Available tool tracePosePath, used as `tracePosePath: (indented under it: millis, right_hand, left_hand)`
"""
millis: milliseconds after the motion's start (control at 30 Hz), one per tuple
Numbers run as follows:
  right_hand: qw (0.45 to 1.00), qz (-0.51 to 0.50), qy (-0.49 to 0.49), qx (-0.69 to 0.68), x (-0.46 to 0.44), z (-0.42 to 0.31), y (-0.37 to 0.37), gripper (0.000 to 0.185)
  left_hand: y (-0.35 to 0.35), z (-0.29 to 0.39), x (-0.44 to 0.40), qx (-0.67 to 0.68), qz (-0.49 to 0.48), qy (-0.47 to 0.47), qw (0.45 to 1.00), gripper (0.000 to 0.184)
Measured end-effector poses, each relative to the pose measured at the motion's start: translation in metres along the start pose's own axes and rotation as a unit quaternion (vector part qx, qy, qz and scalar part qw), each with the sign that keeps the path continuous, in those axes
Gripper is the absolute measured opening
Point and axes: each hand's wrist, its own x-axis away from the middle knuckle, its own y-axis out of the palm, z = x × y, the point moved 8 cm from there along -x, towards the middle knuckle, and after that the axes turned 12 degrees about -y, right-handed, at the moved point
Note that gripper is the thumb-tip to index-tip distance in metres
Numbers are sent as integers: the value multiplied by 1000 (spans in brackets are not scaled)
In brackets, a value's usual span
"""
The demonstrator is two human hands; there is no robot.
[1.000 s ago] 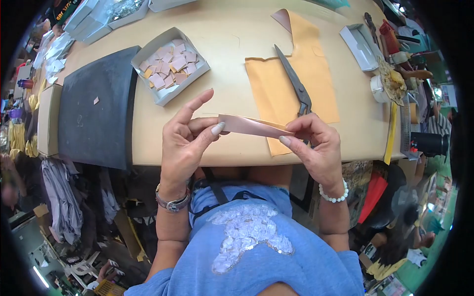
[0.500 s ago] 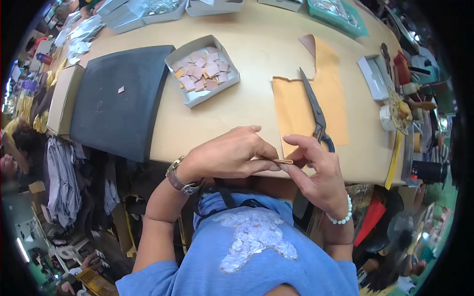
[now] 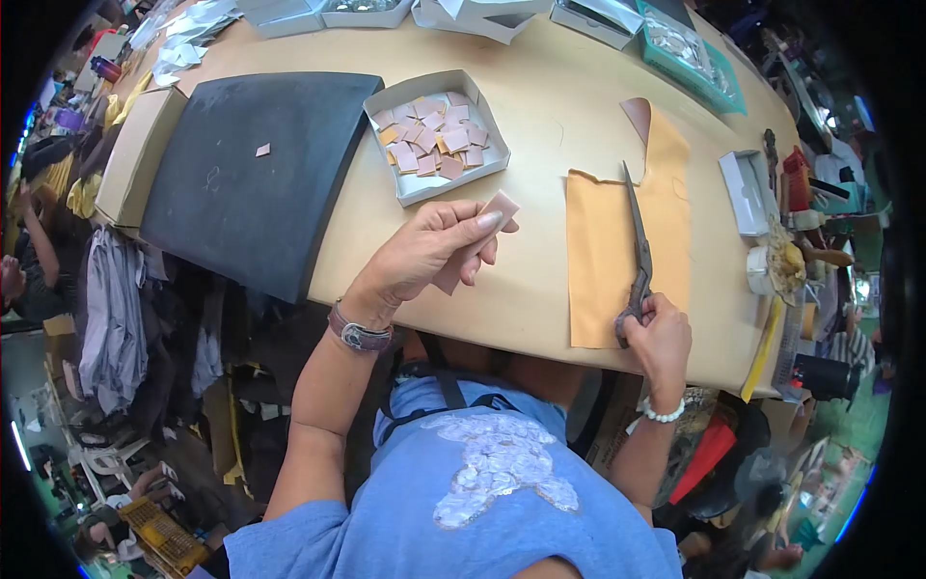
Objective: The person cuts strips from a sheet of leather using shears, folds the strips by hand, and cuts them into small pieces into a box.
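My left hand is closed on a pinkish leather strip, pinched under the thumb. One end sticks out past the thumb and another part hangs below the fingers; the middle is hidden. My right hand is wrapped round the handles of dark scissors, which lie over a yellow-orange leather sheet. The blades point away from me. A corner of that sheet curls over and shows its pinkish side. Beyond my left hand, a grey-white cardboard box holds several small square leather pieces.
A black board lies at the left, bearing one small piece. Beside it stands a brown carton. Trays and boxes line the far edge, including a green basket. At the right are a narrow white box and a tape roll.
My hands have moved apart. The left has lifted the strip away from me, and the strip is no longer folded between both hands. My right hand has let go of it and taken the scissors' handles.
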Motion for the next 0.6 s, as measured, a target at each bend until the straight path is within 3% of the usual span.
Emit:
tracePosePath:
  millis: [33,67,133,267,333,400,533,600]
  right_hand:
    - [1000,-16,13,-21,-4,6,0,16]
    - [990,-20,10,-138,-4,13,4,14]
    - [931,-27,5,-365,0,18,9,11]
    - [823,-14,-54,-566,37,-37,16,18]
    - [769,-102,-14,-630,59,-58,40,26]
    - [669,-205,-31,-714,75,-77,59,32]
    - [583,-254,-20,-771,84,-90,85,41]
    - [582,-259,-12,-771,85,-93,86,45]
  left_hand:
    - [-1,1,0,8,-5,-2,1000,31]
    - [-1,1,2,16,-8,-5,1000,31]
    - [-4,3,3,35,-20,-4,999,31]
    - [-13,3,1,69,-19,5,997,30]
    - [-15,4,-2,70,2,12,998,29]
    - [-18,8,-3,63,35,24,997,28]
    - [-22,14,-3,64,25,37,997,26]
    - [-23,15,-2,63,14,38,997,26]
